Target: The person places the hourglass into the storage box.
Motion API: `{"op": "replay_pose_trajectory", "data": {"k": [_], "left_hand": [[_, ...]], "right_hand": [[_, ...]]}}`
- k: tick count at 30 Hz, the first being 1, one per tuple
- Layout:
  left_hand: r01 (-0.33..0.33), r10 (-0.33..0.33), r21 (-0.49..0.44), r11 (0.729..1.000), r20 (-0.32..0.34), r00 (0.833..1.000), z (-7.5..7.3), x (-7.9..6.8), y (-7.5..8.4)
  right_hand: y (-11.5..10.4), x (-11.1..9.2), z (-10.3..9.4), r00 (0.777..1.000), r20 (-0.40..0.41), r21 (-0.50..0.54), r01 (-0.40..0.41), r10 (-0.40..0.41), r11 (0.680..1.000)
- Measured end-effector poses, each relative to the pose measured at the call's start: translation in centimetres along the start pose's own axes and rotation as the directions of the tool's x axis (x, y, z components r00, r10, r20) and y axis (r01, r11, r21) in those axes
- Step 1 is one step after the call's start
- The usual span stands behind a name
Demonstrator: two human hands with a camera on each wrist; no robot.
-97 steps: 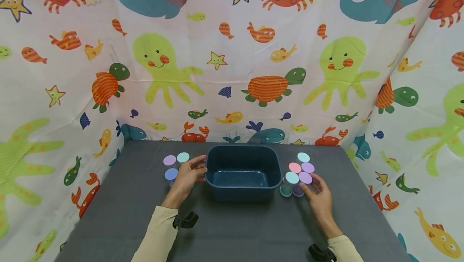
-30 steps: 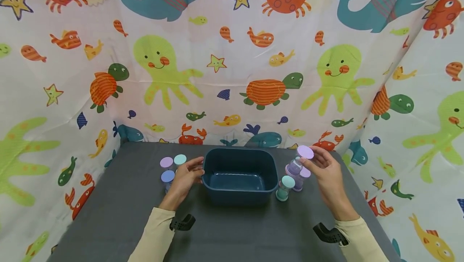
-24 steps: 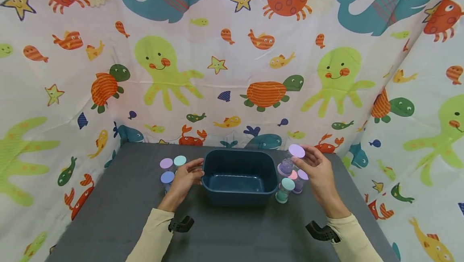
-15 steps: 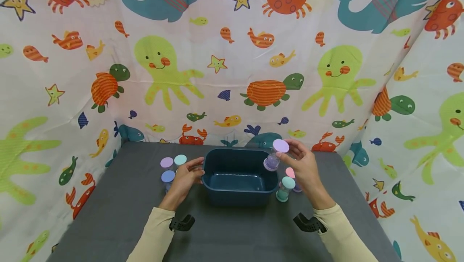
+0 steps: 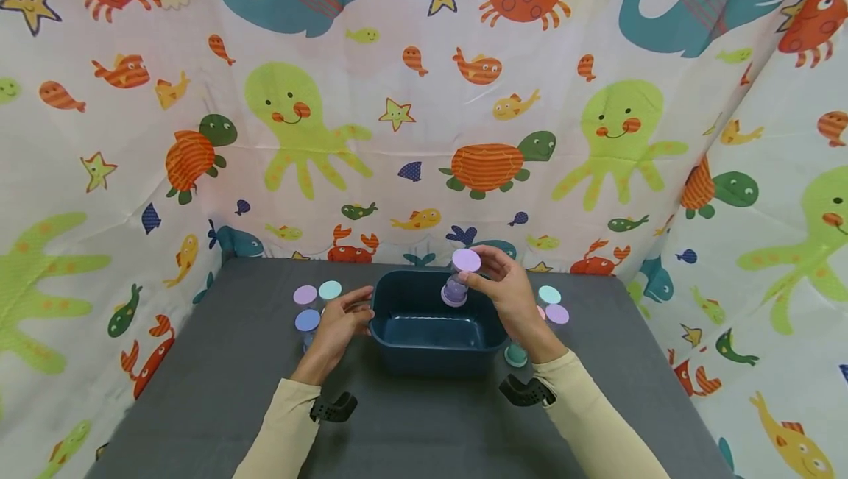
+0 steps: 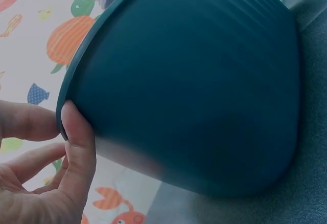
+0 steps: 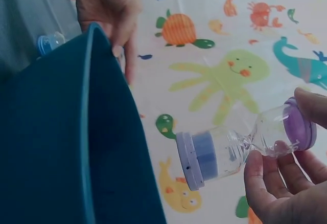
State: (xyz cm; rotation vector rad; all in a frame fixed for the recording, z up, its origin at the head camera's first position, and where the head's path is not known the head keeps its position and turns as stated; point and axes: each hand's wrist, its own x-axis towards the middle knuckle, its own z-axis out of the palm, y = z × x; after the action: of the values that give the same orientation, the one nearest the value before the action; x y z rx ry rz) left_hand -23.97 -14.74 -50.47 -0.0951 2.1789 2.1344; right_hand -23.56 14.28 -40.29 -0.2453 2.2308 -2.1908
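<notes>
A dark blue plastic bin (image 5: 433, 361) stands mid-table. My left hand (image 5: 341, 326) pinches the bin's left rim; in the left wrist view my thumb (image 6: 79, 127) presses the outer wall. My right hand (image 5: 511, 301) holds a purple-capped sand timer (image 5: 466, 261) over the bin, tilted, above its rear right part. In the right wrist view, fingers and thumb grip one purple cap and the clear glass of the sand timer (image 7: 202, 155), with purple sand at the far end. The bin's floor shows partly in the head view.
Left of the bin stand timers with purple (image 5: 305, 296), teal (image 5: 330, 290) and blue caps (image 5: 308, 320). Right of it stand teal-capped (image 5: 549, 295), purple-capped (image 5: 557, 314) and green (image 5: 515, 356) timers, partly behind my right forearm. A sea-animal curtain (image 5: 397, 162) rises behind the grey table (image 5: 411, 427).
My right hand lifted the purple sand timer from the right-hand group and carried it left, over the bin. My left hand has stayed at the bin's left rim.
</notes>
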Motion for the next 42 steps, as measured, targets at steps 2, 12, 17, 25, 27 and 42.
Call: {"op": "replay_pose_trajectory", "data": {"k": [2,12,17,25,27,42], "left_hand": [[0.002,-0.002,-0.004,1.000,0.003,1.000,0.0,0.1,0.0],[0.002,-0.002,-0.018,1.000,0.021,1.000,-0.1,0.0,0.0],[0.008,-0.008,-0.012,1.000,0.013,1.000,-0.1,0.2,-0.2],[0.010,-0.010,-0.011,1.000,0.005,1.000,0.0,0.1,-0.1],[0.014,-0.014,-0.016,1.000,0.008,1.000,0.0,0.1,0.0],[0.029,-0.029,-0.002,1.000,0.021,0.999,0.0,0.2,0.1]], "right_hand": [[0.3,0.4,0.6,1.000,0.023,0.009,-0.005,0.005,1.000],[2.5,1.8,3.3,0.993,0.112,-0.058,-0.024,0.030,0.998],[3.6,2.4,4.7,0.991,0.131,-0.089,-0.023,0.035,0.996],[5.3,3.2,6.3,0.989,0.134,-0.133,-0.038,0.056,0.990],[5.6,3.3,6.6,0.988,0.140,-0.146,-0.046,0.067,0.988],[7.1,4.4,7.7,0.978,0.154,-0.300,-0.087,0.139,0.950]]}}
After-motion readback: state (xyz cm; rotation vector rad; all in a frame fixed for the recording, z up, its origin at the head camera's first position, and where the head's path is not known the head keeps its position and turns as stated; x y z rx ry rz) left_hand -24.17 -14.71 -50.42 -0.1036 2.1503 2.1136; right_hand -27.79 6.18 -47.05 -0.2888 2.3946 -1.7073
